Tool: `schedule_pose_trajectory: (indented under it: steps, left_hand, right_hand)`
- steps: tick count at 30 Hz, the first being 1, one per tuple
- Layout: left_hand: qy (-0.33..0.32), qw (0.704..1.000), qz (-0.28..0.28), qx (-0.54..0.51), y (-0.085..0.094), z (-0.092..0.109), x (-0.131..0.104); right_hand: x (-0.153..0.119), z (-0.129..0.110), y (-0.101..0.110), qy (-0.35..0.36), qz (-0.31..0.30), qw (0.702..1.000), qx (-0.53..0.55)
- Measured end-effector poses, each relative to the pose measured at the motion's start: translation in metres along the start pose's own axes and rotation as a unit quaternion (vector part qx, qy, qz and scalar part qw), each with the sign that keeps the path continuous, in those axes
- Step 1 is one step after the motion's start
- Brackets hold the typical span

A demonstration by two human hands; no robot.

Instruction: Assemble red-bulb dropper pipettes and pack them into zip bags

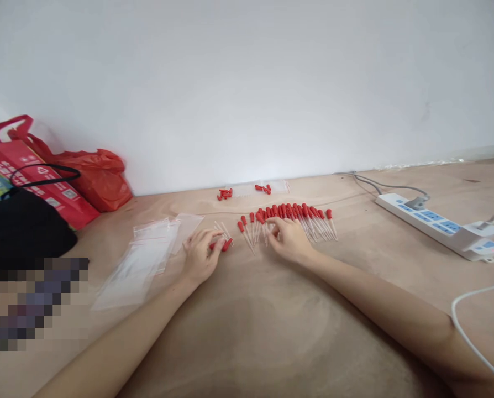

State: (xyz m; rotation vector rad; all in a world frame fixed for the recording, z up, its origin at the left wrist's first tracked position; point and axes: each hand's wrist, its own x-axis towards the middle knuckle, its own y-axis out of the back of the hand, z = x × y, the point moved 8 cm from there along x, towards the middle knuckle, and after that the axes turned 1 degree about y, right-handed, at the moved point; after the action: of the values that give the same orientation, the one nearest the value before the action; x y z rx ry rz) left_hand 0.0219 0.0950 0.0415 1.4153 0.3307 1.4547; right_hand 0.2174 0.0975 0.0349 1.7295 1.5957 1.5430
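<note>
Holds the left hand (201,254) low over the table (263,326), with fingers bent over and beside loose red bulbs (227,245), and with thin tubes (222,230) just beyond the fingertips; cannot tell whether gripping any. Has the right hand (288,240) at the near side of a fanned row of droppers (282,210), with fingers curled but not clenched, with droppers spread to left and right, red ends toward the wall (247,94); cannot tell here either whether grasping one. Leaves clear bags (151,260) to the left of the left hand. Shows white characters, a recycling sign and a square code on the red bag (79,207), too small to read surely. Hides some tubes behind the right fingers, cuts off the black bag (27,226) at the left edge, and blurs a pixelated patch (31,304) below.
</note>
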Motion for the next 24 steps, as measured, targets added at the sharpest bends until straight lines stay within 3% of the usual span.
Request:
schedule_pose_trajectory:
  steps: [3,6,11,15,20,24]
  left_hand:
    - [0.082,0.996,-0.032,-0.020,-0.006,-0.024,0.002]
    - [0.113,0.991,-0.063,-0.038,-0.012,-0.034,0.002]
    - [0.125,0.986,-0.094,-0.050,-0.020,-0.036,0.000]
    - [0.138,0.983,-0.095,-0.073,-0.022,-0.038,0.001]
    - [0.158,0.976,-0.084,-0.125,-0.024,-0.043,0.001]
    - [0.163,0.970,-0.071,-0.163,-0.025,-0.049,0.001]
  right_hand:
    - [0.020,0.004,-0.013,-0.065,0.012,0.998,-0.008]
    - [0.035,-0.001,-0.029,-0.095,0.006,0.994,-0.057]
    - [0.044,-0.004,-0.046,-0.118,-0.034,0.987,-0.108]
    - [0.042,-0.008,-0.045,-0.105,-0.029,0.988,-0.105]
    - [0.045,-0.035,-0.050,-0.049,-0.034,0.995,-0.079]
    - [0.058,-0.047,-0.062,-0.108,-0.078,0.989,-0.058]
